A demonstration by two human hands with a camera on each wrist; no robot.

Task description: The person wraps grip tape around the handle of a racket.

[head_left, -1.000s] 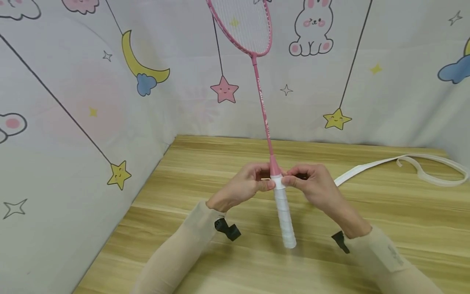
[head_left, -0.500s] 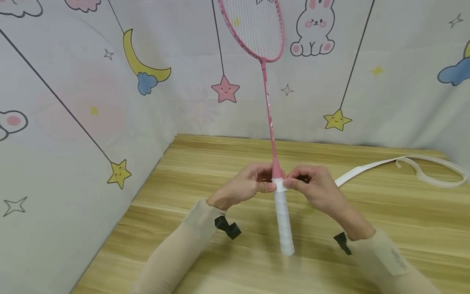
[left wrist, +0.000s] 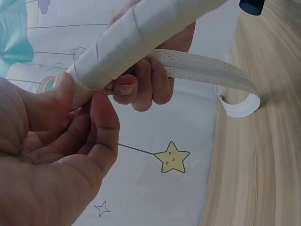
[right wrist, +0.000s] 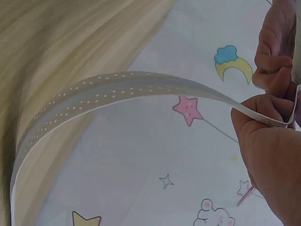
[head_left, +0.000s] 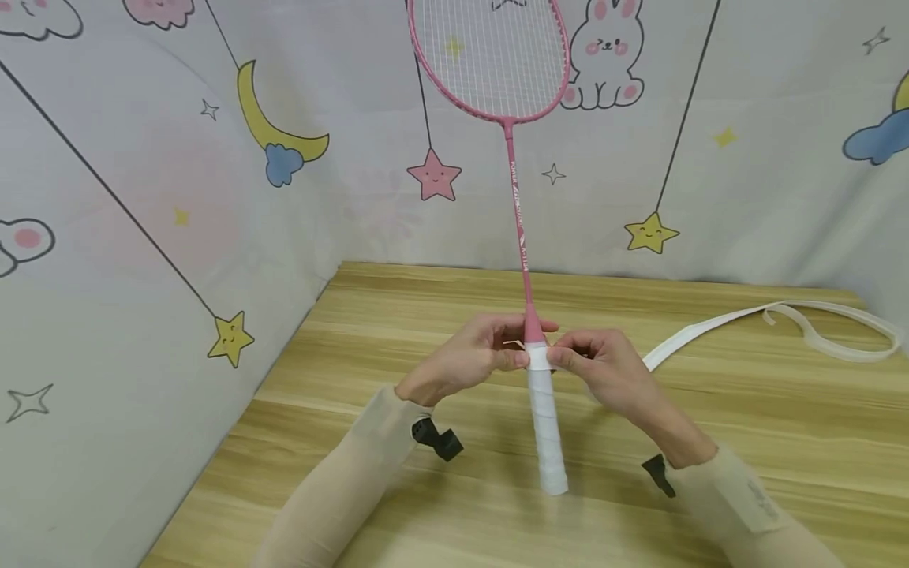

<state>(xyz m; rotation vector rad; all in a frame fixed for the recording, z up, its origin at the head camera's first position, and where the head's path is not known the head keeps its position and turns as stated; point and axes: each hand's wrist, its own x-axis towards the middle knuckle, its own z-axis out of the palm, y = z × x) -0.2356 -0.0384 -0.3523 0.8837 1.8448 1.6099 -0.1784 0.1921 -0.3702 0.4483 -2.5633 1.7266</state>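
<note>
A pink badminton racket stands nearly upright over the table, head up, its white-wrapped handle pointing down. My left hand holds it at the top of the handle, thumb on the white wrap just below the pink cone and fingers behind. From the right, my right hand pinches white grip tape against the same spot. In the right wrist view the perforated grip tape runs out of the right hand's pinch in a long arc. Overlapping turns of wrap show in the left wrist view.
The tape's loose length trails right across the wooden table and ends in a curl near the back right. A white cloth printed with stars, a moon and a rabbit hangs behind and to the left.
The racket has turned about its length, so its strung face shows wider now. Its handle end sits slightly lower and further left than a second ago. Both hands stay at the handle top.
</note>
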